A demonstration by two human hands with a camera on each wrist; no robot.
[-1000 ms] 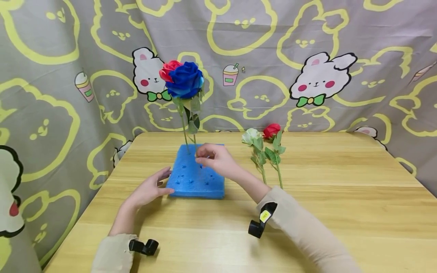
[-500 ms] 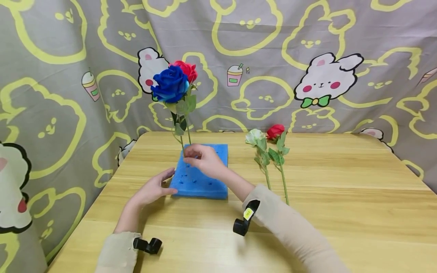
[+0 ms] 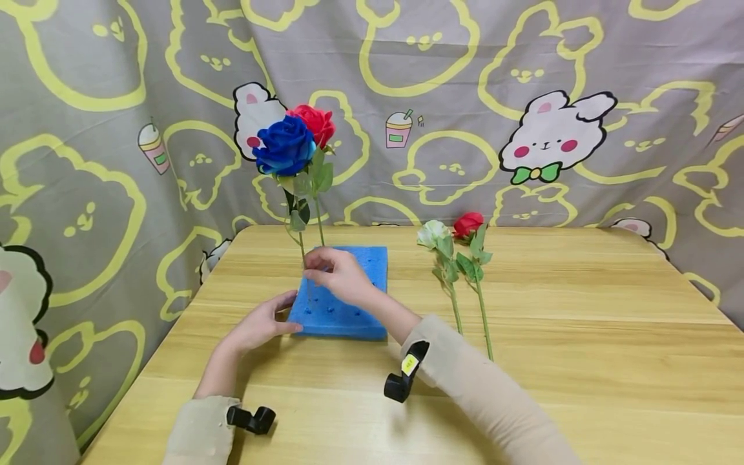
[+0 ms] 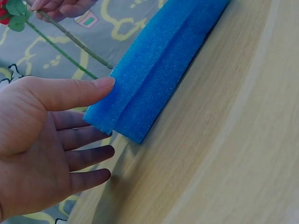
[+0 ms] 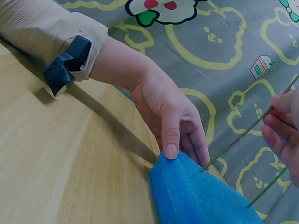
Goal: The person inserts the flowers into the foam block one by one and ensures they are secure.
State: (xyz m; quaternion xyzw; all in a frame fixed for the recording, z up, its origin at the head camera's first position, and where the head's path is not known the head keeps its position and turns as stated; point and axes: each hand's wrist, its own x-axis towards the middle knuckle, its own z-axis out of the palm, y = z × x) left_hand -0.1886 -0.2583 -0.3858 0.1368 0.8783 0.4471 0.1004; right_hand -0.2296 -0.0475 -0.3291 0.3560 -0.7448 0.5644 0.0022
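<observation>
My right hand (image 3: pixel 340 274) pinches the stem of a blue rose (image 3: pixel 285 145) between thumb and fingers. Its bare stem (image 5: pixel 233 142) slants down to a blue foam block (image 3: pixel 343 320); in the right wrist view the lower end meets the foam near the left hand. Whether it has entered the foam I cannot tell. Behind it a pinkish-red rose (image 3: pixel 316 124) stands upright, its green stem (image 5: pixel 266 187) set in the block. My left hand (image 4: pixel 51 126) rests its thumb on the block's near left corner, the other fingers extended beside the edge.
A white rose (image 3: pixel 433 234) and a red rose (image 3: pixel 468 225) lie side by side on the wooden table (image 3: pixel 581 310), right of the block. Small holes dot the foam's top. A patterned curtain (image 3: pixel 453 84) hangs behind the table.
My right hand has carried the blue rose left and nearer across the foam, from beside the pinkish-red rose to the block's left side. The left hand stays at the corner.
</observation>
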